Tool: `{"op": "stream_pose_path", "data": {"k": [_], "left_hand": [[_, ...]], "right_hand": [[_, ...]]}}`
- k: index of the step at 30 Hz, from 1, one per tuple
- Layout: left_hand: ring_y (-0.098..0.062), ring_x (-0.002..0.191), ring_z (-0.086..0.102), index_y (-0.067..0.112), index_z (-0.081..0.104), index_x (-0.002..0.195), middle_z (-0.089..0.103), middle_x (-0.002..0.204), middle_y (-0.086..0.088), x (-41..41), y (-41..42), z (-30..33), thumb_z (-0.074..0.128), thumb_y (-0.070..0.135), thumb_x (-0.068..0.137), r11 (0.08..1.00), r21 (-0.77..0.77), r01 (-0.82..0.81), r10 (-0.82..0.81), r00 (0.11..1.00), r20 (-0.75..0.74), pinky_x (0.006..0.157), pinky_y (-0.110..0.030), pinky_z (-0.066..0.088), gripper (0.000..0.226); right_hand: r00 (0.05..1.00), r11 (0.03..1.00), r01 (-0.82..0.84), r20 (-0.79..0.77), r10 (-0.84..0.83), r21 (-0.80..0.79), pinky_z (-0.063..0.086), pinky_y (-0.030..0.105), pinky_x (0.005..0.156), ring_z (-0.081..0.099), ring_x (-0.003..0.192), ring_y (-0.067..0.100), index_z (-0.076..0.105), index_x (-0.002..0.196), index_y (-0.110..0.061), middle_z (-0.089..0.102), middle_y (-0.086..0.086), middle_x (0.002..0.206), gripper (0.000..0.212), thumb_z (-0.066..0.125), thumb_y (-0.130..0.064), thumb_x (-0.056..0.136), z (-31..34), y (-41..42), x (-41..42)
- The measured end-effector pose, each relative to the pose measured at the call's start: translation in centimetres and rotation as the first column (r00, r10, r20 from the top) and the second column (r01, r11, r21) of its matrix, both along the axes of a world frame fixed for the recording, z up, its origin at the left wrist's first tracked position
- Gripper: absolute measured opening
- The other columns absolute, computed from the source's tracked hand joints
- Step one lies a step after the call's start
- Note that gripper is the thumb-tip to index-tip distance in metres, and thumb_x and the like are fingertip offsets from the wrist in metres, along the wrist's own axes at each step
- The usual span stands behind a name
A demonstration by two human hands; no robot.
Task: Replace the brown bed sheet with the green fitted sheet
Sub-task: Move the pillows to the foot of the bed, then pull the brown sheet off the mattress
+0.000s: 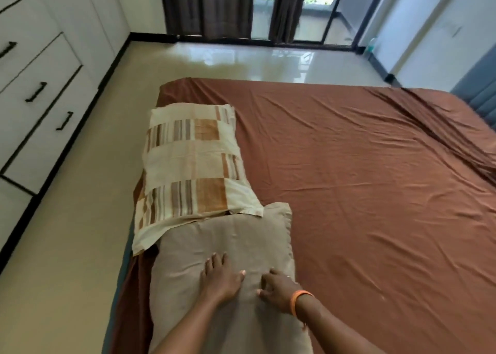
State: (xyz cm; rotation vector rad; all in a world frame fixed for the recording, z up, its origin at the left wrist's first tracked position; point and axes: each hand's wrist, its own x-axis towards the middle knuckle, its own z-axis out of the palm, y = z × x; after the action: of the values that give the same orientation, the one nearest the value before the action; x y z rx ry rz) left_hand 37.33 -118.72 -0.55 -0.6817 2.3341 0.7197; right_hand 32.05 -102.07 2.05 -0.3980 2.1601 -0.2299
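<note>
brown bed sheet (362,179) covers the whole bed, pillows on its left edge. left hand (218,278) lies flat on the grey pillow (214,246), right hand (276,289) pinches it; best lift both pillows clear first.

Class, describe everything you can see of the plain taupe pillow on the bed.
The taupe pillow is plain, soft-looking cloth with a flat flange border, creased. It lies flat along the bed's left edge on the brown sheet. The striped pillow overlaps its far end. The left hand rests flat on it; the right hand presses with curled fingers.
</note>
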Motion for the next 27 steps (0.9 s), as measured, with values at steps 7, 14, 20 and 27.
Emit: {"op": "stream_pose_path", "data": {"k": [7, 14, 20, 27], "left_hand": [[-0.031, 0.135, 0.044, 0.003, 0.041, 0.143, 0.047, 0.146, -0.018, 1.5, 16.1, 9.7, 0.054, 0.035, 0.099, 0.948, 0.31, -0.069, 0.117, 0.983, -0.138, 0.104, -0.03, 0.036, 0.056], [-0.025, 0.127, 0.052, 0.006, 0.047, 0.141, 0.055, 0.14, -0.012, 3.4, 36.6, 17.6, 0.058, 0.036, 0.098, 0.927, 0.361, 0.106, -0.046, 0.984, -0.17, 0.1, -0.026, 0.039, 0.054], [-0.025, 0.119, 0.058, 0.008, 0.055, 0.134, 0.061, 0.131, -0.01, 3.4, 54.9, 20.1, 0.062, 0.038, 0.094, 0.889, 0.414, 0.194, -0.106, 0.969, -0.224, 0.096, -0.029, 0.044, 0.05], [-0.036, 0.116, 0.061, 0.008, 0.057, 0.126, 0.064, 0.124, -0.015, -1.4, 71.0, 20.1, 0.064, 0.043, 0.09, 0.829, 0.501, 0.246, -0.147, 0.962, -0.229, 0.093, -0.047, 0.052, 0.051]], "right_hand": [[0.948, 0.947, 0.317, 0.021, -0.316, -0.058, 0.041, 0.029, 0.096, 0.055, 0.123, 0.029, 0.059, 0.129, -0.004, 0.06, 0.015, 0.133, 0.045, 0.057, -0.036, 0.098, 8.7, 16.9, 4.1], [0.609, 0.57, 0.782, 0.117, -0.784, -0.253, 0.048, 0.028, 0.084, 0.063, 0.088, 0.017, 0.059, 0.116, -0.005, 0.068, 0.009, 0.096, 0.033, 0.063, -0.031, 0.096, 14.0, 41.1, 10.6], [0.297, 0.248, 0.925, 0.14, -0.945, -0.286, 0.035, 0.018, 0.044, 0.046, 0.054, 0.014, 0.048, 0.103, -0.004, 0.06, 0.008, 0.069, 0.021, 0.054, -0.024, 0.101, 16.7, 60.5, 13.7], [0.051, 0.006, 0.902, 0.092, -0.994, -0.433, 0.03, 0.014, 0.031, 0.052, 0.058, 0.015, 0.051, 0.087, -0.01, 0.063, 0.01, 0.076, 0.018, 0.055, -0.022, 0.1, 20.5, 75.3, 11.8]]}}
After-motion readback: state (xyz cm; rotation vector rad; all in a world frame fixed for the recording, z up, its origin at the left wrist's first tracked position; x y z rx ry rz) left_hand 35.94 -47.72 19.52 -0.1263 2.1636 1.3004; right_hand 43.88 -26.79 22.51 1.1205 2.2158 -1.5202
